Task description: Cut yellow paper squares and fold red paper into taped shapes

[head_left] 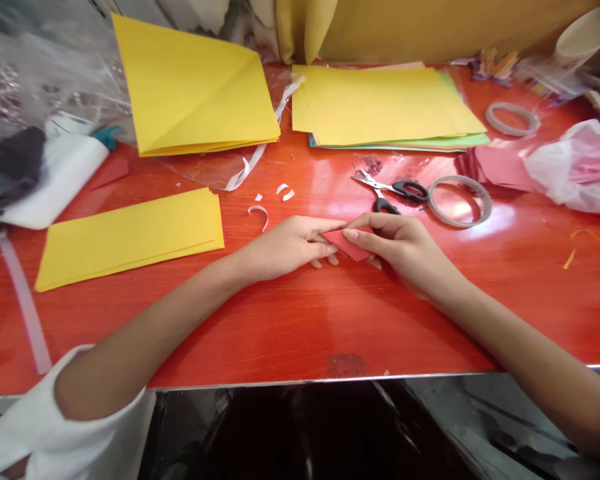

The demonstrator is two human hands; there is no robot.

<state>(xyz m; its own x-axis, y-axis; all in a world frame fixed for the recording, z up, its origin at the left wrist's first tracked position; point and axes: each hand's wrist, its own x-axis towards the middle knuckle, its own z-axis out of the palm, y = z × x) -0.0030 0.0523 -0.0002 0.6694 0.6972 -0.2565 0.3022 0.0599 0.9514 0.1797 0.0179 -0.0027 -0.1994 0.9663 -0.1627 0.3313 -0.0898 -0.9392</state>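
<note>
A small folded piece of red paper (356, 249) is held between both hands, just above the red tabletop. My left hand (293, 248) pinches its left corner between thumb and fingers. On the other side, my right hand (397, 243) grips the paper with the thumb on top and fingers beneath. Right behind my right hand lie scissors (379, 189) with black handles, their blades apart. A roll of clear tape (460, 201) rests beside the scissors. Curled white paper scraps (259, 215) lie behind my left hand.
Folded yellow sheets (135, 233) lie at left, with a larger yellow folded stack (200, 93) behind. Coloured sheets (380, 103) are stacked at the back. Red paper pieces (500, 167), another tape roll (512, 119) and a pink-white plastic bag (580, 167) are at right.
</note>
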